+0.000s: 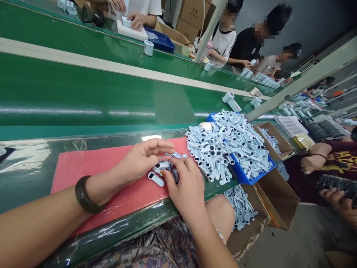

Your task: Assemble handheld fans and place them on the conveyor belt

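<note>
Both hands are over a small group of light-blue plastic parts with dark oval ends, like small button panels, on a red mat [92, 167]. My left hand [142, 156], with a dark bangle at the wrist, reaches in from the left. Its fingers are stretched out above the parts and its thumb is beside them. My right hand [186, 182] curves around the near right side of the group, thumb and index finger apart, with parts between them. One panel part [156, 179] lies in front of the left fingertips. The hands partly hide the other parts.
A large heap of similar parts [208, 152] lies right of the mat, beside a full blue bin [251, 182]. A cardboard box [248, 238] of parts stands below the table edge. Beyond runs a green conveyor [83, 89] with light-blue devices [148, 48]. Several people sit around it.
</note>
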The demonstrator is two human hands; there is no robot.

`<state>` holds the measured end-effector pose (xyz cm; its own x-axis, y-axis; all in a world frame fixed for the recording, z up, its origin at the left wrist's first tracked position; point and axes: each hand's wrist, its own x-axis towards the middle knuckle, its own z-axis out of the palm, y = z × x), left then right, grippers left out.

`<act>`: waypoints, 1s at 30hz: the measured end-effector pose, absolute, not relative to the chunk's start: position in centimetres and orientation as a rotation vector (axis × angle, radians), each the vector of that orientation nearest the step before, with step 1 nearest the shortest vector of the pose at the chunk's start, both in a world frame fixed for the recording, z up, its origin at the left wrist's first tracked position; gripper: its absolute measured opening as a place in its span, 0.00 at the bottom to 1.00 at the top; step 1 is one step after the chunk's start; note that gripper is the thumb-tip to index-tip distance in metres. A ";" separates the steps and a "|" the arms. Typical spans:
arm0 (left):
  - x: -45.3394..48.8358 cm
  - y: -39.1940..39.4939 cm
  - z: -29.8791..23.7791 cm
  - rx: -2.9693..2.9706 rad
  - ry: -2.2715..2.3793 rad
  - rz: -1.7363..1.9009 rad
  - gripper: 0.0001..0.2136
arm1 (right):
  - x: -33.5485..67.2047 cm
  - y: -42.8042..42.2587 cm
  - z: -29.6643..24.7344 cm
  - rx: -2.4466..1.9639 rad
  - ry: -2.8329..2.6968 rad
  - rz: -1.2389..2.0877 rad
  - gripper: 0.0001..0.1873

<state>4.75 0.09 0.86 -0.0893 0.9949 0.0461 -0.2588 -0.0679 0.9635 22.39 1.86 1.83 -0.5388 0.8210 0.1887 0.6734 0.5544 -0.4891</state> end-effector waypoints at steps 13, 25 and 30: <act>2.9 -0.5 2.8 1.516 1.516 1.288 0.07 | 22.7 1.7 2.5 -1.163 -2.369 0.680 0.20; 1.0 -0.5 4.0 2.044 1.625 0.494 0.04 | 24.2 2.4 1.2 -1.019 -2.254 0.751 0.17; 0.5 -0.3 3.5 2.023 1.559 0.616 0.07 | 24.8 2.4 1.2 -0.966 -2.231 0.816 0.20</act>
